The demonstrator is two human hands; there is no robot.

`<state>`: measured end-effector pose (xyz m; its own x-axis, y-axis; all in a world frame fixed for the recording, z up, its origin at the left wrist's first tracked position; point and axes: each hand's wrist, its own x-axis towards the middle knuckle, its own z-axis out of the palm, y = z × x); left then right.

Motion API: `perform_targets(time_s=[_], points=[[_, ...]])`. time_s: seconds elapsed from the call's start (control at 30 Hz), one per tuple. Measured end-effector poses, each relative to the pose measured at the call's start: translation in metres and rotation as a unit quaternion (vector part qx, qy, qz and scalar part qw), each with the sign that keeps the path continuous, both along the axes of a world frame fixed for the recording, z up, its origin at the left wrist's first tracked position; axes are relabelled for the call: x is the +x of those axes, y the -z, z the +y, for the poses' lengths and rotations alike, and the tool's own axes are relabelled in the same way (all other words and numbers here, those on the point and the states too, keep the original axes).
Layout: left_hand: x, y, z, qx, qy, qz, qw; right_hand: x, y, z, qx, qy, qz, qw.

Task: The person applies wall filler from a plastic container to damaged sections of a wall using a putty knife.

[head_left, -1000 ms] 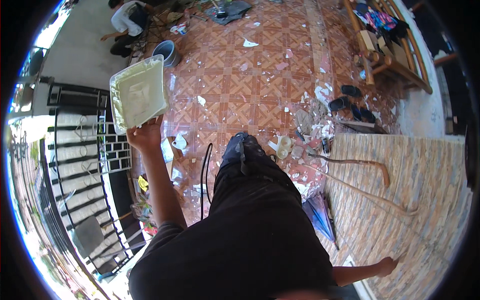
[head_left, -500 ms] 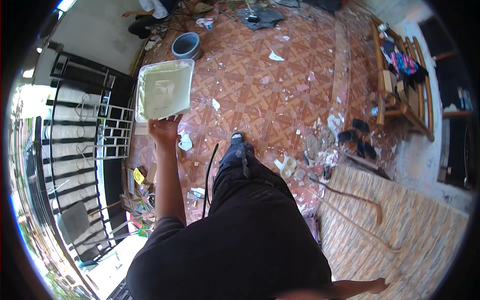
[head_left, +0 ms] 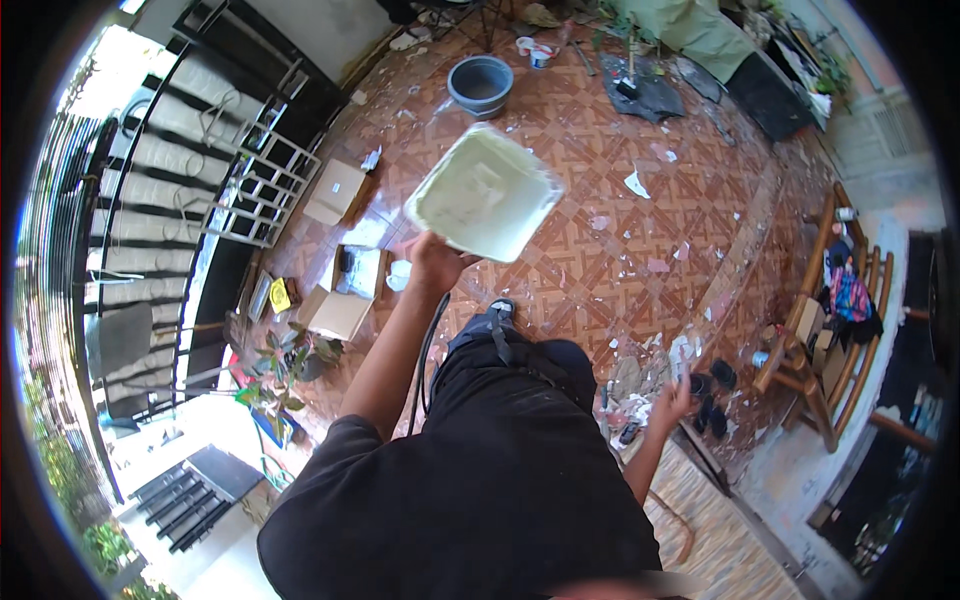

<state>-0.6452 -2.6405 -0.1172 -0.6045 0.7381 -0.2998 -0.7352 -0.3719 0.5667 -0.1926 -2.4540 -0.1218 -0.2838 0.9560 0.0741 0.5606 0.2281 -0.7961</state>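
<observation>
My left hand [head_left: 438,264] grips the near edge of a whitish rectangular tub [head_left: 515,235], its fingers closed round the rim. The tub is held out ahead of me, tilted so that its inside shows, with pale smears across its bottom. My right hand [head_left: 668,405] is to the right of my body, over the edge of the patterned board. One finger of it stands apart from the others, and I see nothing held in it. The hand is small and a little blurred.
A grey round basin [head_left: 480,88] stands beyond the tub. Cardboard boxes [head_left: 345,300] and a potted plant [head_left: 285,365] are at left, near a white metal rack [head_left: 262,185]. A wooden bench [head_left: 835,330] and dark footwear [head_left: 712,395] lie right. Debris litters the tiled floor [head_left: 560,290].
The view has turned, and the tub in my left hand now lies nearer the middle. My right hand has come forward from low at the right. The boxes at left show more fully.
</observation>
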Motion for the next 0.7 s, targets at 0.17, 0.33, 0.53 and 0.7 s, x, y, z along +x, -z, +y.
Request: perform_targets(time_s=[0.17, 0.33, 0.53, 0.7], points=[[0.020, -0.018, 0.074, -0.006, 0.073, -0.015, 0.997, -0.168, -0.094, 0.059, 0.168, -0.231, -0.023, 0.958], [0.043, -0.054, 0.164, 0.090, 0.105, -0.044, 0.989, -0.185, -0.094, 0.138, 0.210, -0.336, -0.063, 0.916], [0.073, -0.064, 0.274, 0.132, 0.077, -0.055, 0.987, -0.128, -0.087, 0.241, 0.251, -0.295, -0.046, 0.921], [0.089, -0.074, 0.359, 0.130, 0.086, -0.055, 0.986, -0.138, -0.099, 0.338, 0.338, -0.327, 0.007, 0.882]])
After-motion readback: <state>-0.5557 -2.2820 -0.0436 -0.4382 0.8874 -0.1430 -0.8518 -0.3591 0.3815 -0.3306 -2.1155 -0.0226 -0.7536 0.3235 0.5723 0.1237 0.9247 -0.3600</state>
